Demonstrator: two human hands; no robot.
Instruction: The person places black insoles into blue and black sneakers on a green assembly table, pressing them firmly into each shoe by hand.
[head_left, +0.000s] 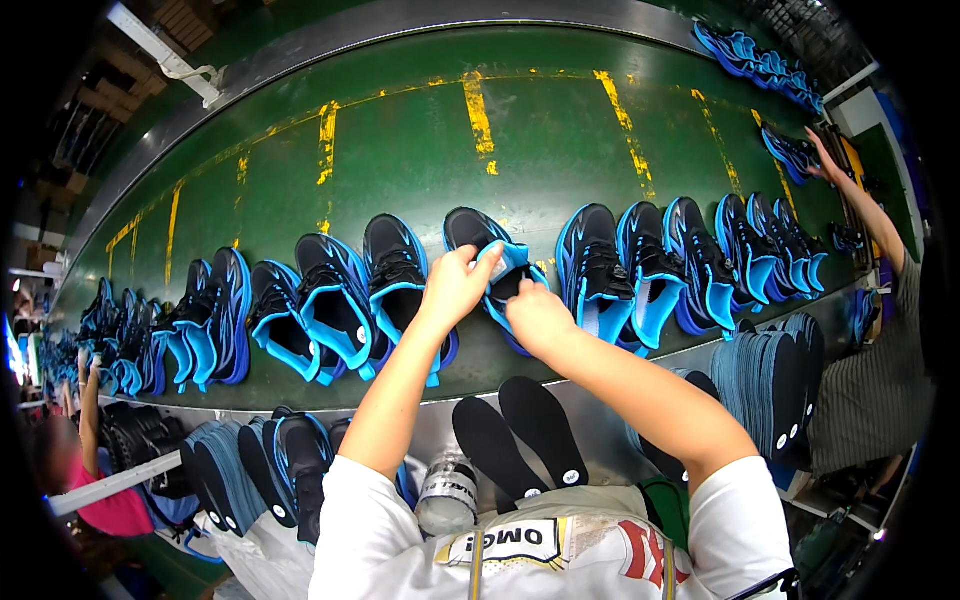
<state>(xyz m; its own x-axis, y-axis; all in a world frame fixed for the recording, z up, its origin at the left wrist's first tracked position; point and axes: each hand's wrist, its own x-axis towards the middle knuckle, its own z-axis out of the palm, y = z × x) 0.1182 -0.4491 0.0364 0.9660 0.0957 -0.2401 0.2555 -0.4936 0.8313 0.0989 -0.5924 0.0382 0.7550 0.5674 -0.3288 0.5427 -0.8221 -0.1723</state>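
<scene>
A black and blue sneaker (470, 228) stands on the green bench top in front of me, toe pointing away. My left hand (462, 282) grips its light-blue-lined tongue, fingers closed on the upper edge of the opening. My right hand (537, 312) is at the heel side, fingers curled and reaching into the shoe. What those fingertips hold, if anything, is hidden inside. Nearer to me, two black insoles (541, 430) lean side by side at the bench's near edge, each with a small white round label at its heel.
Rows of matching sneakers (592, 262) line both sides. Stacked insoles (765, 385) stand at right, more insoles (215, 470) at left. A clear plastic bottle (447, 495) is close to my body. At far right a co-worker's hand (824, 158) touches another sneaker (790, 155); another person sits far left.
</scene>
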